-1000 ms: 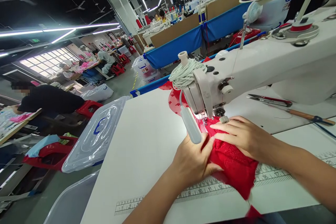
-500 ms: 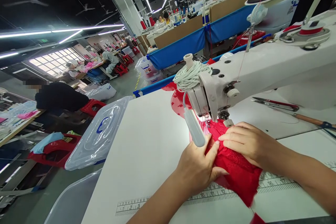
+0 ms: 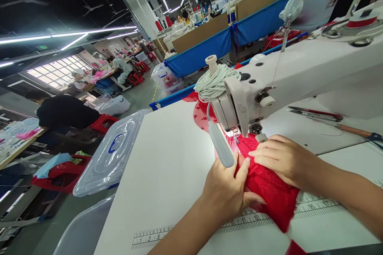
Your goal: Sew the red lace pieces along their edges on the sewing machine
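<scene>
A piece of red lace fabric [image 3: 271, 193] lies on the white table under the needle end of a sewing machine [image 3: 287, 75]. My left hand [image 3: 224, 185] grips the fabric's left edge just below the presser foot [image 3: 236, 139], its thumb stretched out along the cloth. From the right, my right hand [image 3: 284, 163] holds the same cloth, fingers close together on top and thumb out of sight. A grey lamp [image 3: 221, 145] hangs in front of the needle and covers part of my left fingertips. More red fabric [image 3: 202, 115] shows behind the machine head.
Thread snips [image 3: 315, 113] and a wooden-handled tool [image 3: 353, 131] rest right of the machine. A printed ruler [image 3: 161, 234] runs along the table's front. Clear lidded boxes [image 3: 110, 153] and a red stool [image 3: 61, 173] stand to the left. A person in dark clothes [image 3: 64, 111] sits beyond.
The camera view has shifted slightly. Both hands keep their places on the red fabric, which has crept a little toward the needle.
</scene>
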Demonstrator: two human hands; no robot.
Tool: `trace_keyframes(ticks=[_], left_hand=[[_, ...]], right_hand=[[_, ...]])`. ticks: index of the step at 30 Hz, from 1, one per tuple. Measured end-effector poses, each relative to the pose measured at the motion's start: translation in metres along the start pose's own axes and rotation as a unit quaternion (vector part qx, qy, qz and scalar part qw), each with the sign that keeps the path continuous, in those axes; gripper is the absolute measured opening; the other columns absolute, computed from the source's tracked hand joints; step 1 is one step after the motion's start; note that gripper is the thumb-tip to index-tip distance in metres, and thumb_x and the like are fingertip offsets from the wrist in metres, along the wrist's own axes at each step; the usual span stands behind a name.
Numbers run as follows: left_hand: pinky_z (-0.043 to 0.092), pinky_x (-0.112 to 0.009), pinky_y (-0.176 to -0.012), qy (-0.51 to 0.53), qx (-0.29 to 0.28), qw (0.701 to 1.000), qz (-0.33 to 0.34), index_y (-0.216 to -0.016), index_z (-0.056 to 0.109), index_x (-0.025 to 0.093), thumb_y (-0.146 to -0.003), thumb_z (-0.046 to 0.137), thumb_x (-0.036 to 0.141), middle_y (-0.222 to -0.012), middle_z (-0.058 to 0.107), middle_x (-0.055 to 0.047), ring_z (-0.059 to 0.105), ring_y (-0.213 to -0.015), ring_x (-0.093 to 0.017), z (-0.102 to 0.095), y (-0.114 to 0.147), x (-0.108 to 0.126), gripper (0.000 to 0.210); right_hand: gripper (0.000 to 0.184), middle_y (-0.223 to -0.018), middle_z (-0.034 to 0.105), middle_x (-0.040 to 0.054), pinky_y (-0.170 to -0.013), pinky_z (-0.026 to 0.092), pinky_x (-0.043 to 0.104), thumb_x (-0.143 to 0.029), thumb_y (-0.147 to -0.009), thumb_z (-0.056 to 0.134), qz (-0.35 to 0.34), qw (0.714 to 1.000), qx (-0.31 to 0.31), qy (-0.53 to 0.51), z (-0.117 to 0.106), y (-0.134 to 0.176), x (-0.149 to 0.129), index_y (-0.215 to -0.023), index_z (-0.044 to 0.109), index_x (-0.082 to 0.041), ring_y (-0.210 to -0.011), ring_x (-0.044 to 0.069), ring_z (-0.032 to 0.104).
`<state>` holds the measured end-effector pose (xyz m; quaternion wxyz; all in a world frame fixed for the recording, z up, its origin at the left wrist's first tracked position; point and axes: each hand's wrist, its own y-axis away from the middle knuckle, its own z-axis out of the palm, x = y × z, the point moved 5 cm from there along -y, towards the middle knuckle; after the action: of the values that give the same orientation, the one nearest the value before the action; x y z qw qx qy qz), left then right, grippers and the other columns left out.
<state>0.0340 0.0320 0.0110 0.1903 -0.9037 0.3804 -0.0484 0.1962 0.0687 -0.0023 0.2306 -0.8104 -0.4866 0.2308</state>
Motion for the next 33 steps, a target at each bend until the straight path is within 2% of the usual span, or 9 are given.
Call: trace_keyframes(ticks=[7, 11, 17, 23, 26, 27, 29, 31, 33], left_hand=[[0.054, -0.042, -0.080, -0.020, 0.027, 0.999, -0.001, -0.124, 0.068, 0.007, -0.099, 0.005, 0.067, -0.102, 0.071, -0.020, 0.063, -0.093, -0.029, -0.001, -0.004, -0.005, 0.091], [0.051, -0.041, -0.082, -0.042, 0.025, 0.999, -0.010, -0.124, 0.069, 0.009, -0.100, 0.005, 0.066, -0.095, 0.072, -0.016, 0.064, -0.089, -0.028, -0.001, -0.004, -0.008, 0.089], [0.050, -0.044, -0.091, -0.061, 0.022, 0.998, -0.011, -0.129, 0.067, 0.013, -0.102, 0.013, 0.064, -0.116, 0.071, -0.016, 0.063, -0.103, -0.030, -0.002, -0.005, -0.013, 0.078], [0.047, -0.051, -0.096, -0.055, -0.010, 0.998, -0.002, -0.141, 0.057, 0.016, -0.100, 0.027, 0.069, -0.135, 0.062, -0.017, 0.059, -0.113, -0.035, 0.009, -0.001, -0.021, 0.073], [0.045, -0.054, -0.100, -0.054, -0.018, 0.998, 0.011, -0.140, 0.055, 0.011, -0.099, 0.033, 0.069, -0.140, 0.057, -0.022, 0.052, -0.126, -0.039, 0.005, -0.004, -0.019, 0.074], [0.046, -0.053, -0.098, -0.053, -0.027, 0.998, 0.008, -0.137, 0.055, 0.009, -0.098, 0.037, 0.068, -0.136, 0.059, -0.023, 0.054, -0.124, -0.039, 0.001, -0.005, -0.017, 0.074], [0.050, -0.048, -0.089, -0.038, -0.063, 0.997, -0.008, -0.127, 0.059, 0.009, -0.097, 0.047, 0.065, -0.118, 0.066, -0.020, 0.062, -0.107, -0.035, -0.011, -0.007, -0.014, 0.065], [0.051, -0.040, -0.077, 0.001, -0.118, 0.993, -0.010, -0.112, 0.062, 0.013, -0.092, 0.061, 0.058, -0.098, 0.068, -0.010, 0.063, -0.084, -0.026, -0.021, -0.005, -0.009, 0.049], [0.050, -0.035, -0.068, 0.029, -0.157, 0.987, 0.025, -0.098, 0.061, 0.016, -0.090, 0.067, 0.049, -0.089, 0.064, -0.005, 0.060, -0.076, -0.022, -0.027, -0.001, -0.001, 0.034]], right_hand=[[0.041, -0.101, 0.076, 0.0053, -0.082, 0.045, 0.036, 0.004, -0.082, 0.041, -0.008, 1.000, 0.008, 0.012, -0.006, -0.009, 0.001, -0.103, 0.068, -0.018, -0.090, 0.020, 0.063], [0.045, -0.109, 0.075, 0.0064, -0.083, 0.045, 0.037, 0.003, -0.080, 0.042, 0.003, 1.000, 0.001, 0.017, -0.002, -0.007, 0.005, -0.110, 0.068, -0.018, -0.095, 0.021, 0.063], [0.047, -0.114, 0.074, 0.0062, -0.081, 0.046, 0.036, 0.006, -0.080, 0.039, 0.024, 0.999, -0.018, 0.034, 0.003, -0.005, 0.009, -0.110, 0.065, -0.019, -0.099, 0.021, 0.062], [0.050, -0.119, 0.072, 0.0073, -0.080, 0.049, 0.035, 0.006, -0.080, 0.037, 0.026, 0.999, -0.018, 0.033, 0.005, -0.005, 0.011, -0.114, 0.062, -0.019, -0.105, 0.022, 0.062], [0.049, -0.117, 0.071, 0.0089, -0.084, 0.051, 0.038, 0.004, -0.085, 0.035, 0.035, 0.999, -0.004, 0.038, -0.001, -0.006, 0.011, -0.119, 0.062, -0.020, -0.104, 0.022, 0.064], [0.048, -0.117, 0.071, 0.0098, -0.085, 0.051, 0.039, 0.002, -0.087, 0.035, 0.037, 0.998, 0.001, 0.043, -0.006, -0.006, 0.009, -0.120, 0.062, -0.020, -0.105, 0.023, 0.064], [0.044, -0.117, 0.070, 0.0109, -0.086, 0.052, 0.041, 0.000, -0.088, 0.036, 0.036, 0.999, -0.003, 0.040, -0.016, -0.004, 0.004, -0.117, 0.063, -0.019, -0.106, 0.024, 0.064], [0.035, -0.119, 0.070, 0.0097, -0.080, 0.052, 0.039, -0.005, -0.090, 0.041, 0.033, 0.998, -0.051, 0.009, -0.026, 0.000, -0.005, -0.111, 0.064, -0.021, -0.102, 0.024, 0.066], [0.024, -0.121, 0.069, 0.0069, -0.072, 0.052, 0.035, -0.015, -0.090, 0.052, 0.037, 0.990, -0.130, -0.034, -0.031, 0.006, -0.013, -0.109, 0.064, -0.023, -0.094, 0.022, 0.068]])
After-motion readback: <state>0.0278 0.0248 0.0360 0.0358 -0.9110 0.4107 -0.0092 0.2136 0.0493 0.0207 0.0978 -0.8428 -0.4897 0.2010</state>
